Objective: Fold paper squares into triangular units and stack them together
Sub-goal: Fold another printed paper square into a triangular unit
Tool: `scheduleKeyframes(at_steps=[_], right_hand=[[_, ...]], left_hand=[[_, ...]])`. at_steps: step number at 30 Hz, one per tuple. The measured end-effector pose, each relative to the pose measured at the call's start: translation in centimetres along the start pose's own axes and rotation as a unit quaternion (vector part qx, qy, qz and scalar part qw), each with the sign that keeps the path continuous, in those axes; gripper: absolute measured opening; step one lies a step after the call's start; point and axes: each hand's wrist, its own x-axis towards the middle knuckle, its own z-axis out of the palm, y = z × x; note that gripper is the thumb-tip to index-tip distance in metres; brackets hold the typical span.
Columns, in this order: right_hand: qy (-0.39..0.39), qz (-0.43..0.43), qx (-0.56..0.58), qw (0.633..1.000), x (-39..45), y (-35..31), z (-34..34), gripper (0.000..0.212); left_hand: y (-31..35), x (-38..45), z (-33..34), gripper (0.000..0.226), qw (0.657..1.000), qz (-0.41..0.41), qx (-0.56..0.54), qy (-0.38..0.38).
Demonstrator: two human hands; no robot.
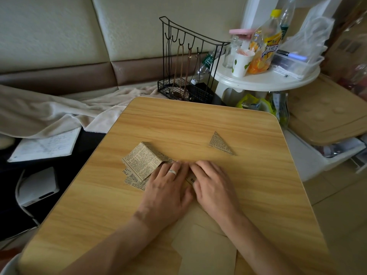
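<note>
1. You had both hands side by side at the lower centre of the frame: your left hand [168, 185] and right hand [212, 185] lay flat, fingers straight, pressing a paper piece [191, 179] against the worktop [198, 120].
2. That piece was almost wholly hidden beneath them; only a printed strip showed between your hands.
3. The loose pile of paper squares [142, 162] lay just left of your hands, and one finished triangular unit [219, 143] sat apart at centre right.
4. You seemed to be flattening a crease; next, the fold likely needed its edges aligned before pressing.
</note>
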Motion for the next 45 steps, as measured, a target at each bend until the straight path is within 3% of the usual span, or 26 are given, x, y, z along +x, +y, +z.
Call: scheduleKeyframes(at_steps=[22,29,34,45], right_hand=[[0.001,0.143,-0.135,0.98,-0.8,-0.4,-1.1,0.034],[0.03,0.113,-0.106,0.987,-0.7,-0.1,-0.8,0.04],[0.069,0.111,-0.072,0.989,-0.9,0.3,-0.2,0.037],[0.062,0.023,0.024,0.998,-1.2,1.7,-0.9,0.034]], left_hand=[[0.7,-0.5,0.0,0.074,0.997,-0.042,0.065,-0.008],[0.4,-0.6,0.3,0.072,0.999,-0.03,0.03,0.006],[-0.1,-0.5,0.9,0.052,0.995,0.074,-0.062,-0.005],[-0.4,0.0,0.7,0.058,0.994,0.085,-0.058,-0.04]])
